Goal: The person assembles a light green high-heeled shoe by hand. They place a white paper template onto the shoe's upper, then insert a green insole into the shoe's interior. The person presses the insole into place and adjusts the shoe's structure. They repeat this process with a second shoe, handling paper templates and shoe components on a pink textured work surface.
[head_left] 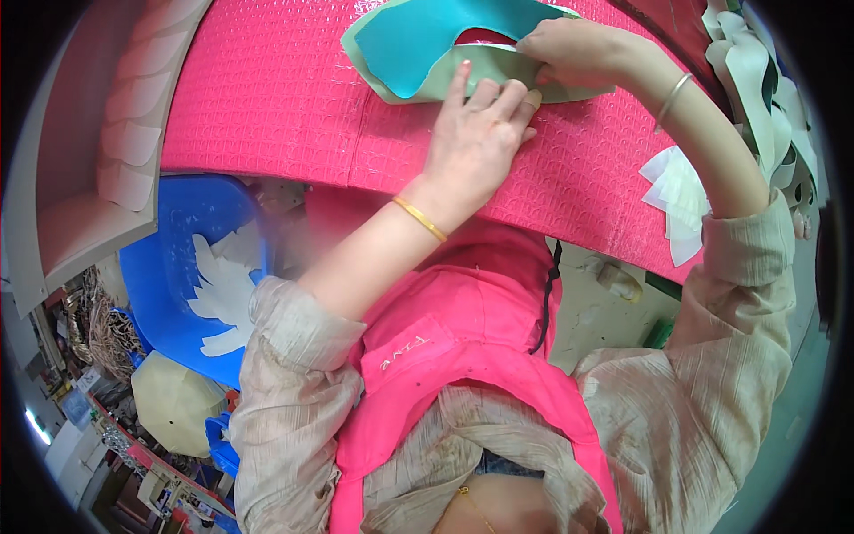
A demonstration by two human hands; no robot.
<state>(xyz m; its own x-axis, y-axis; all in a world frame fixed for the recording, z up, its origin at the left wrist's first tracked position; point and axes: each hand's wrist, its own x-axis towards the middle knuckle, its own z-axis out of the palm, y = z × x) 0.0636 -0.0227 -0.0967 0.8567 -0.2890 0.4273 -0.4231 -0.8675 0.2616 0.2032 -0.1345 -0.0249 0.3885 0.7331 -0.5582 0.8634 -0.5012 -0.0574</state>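
Observation:
A curved, smooth teal piece (391,46) lies over a larger pale green sheet piece (433,89) at the far side of the pink table. Below the teal curve, my left hand (485,126) rests on the pale green piece, index finger stretched out and the other fingers bent a little. At the right end of the curve my right hand (574,52) is closed, its fingertips pinching at the inner edge of the teal piece. The exact grip is partly hidden by the fingers.
The pink textured tabletop (267,98) curves around me. White cut pieces (680,200) lie by its right edge. More pale strips (752,67) hang at the far right. On the left are a box of stacked pieces (129,142) and a blue bin (156,267) with white cut-outs.

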